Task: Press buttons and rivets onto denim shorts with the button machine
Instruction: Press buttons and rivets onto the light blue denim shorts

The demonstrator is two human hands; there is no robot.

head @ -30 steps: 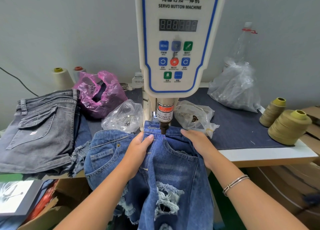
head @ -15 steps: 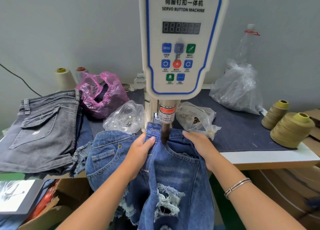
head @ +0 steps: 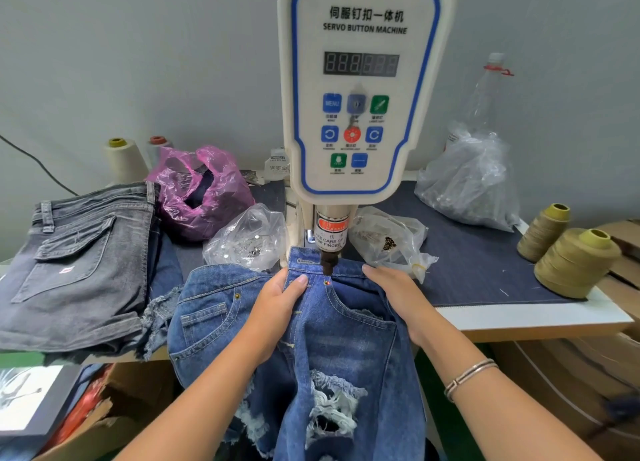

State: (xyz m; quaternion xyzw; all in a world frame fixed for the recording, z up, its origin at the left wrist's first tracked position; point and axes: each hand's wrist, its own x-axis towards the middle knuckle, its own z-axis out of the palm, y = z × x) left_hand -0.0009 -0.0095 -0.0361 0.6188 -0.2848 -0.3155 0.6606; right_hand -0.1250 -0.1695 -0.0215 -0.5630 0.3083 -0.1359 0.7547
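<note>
Now that the punch (head: 327, 263) has lifted, a rivet (head: 326, 282) shows on our shorts (head: 332, 325); left hand (head: 277, 308) pinches denim, right hand (head: 398, 294) presses flat, ready for repositioning.

In the upper middle of the frame, the white button machine (head: 363, 89) carries the Chinese heading 伺服钉扣一体机 and, under it, "SERVO BUTTON MACHINE". Its dark display (head: 361, 64) shows unlit digit shapes like 888. A blue button (head: 331, 103) reads "MENU"; the captions under the other buttons are too small to read. Lower down, the press head's label (head: 330, 233) has a red "WARNING" strip and the words "TAKE CARE OF YOUR FINGER".
</note>
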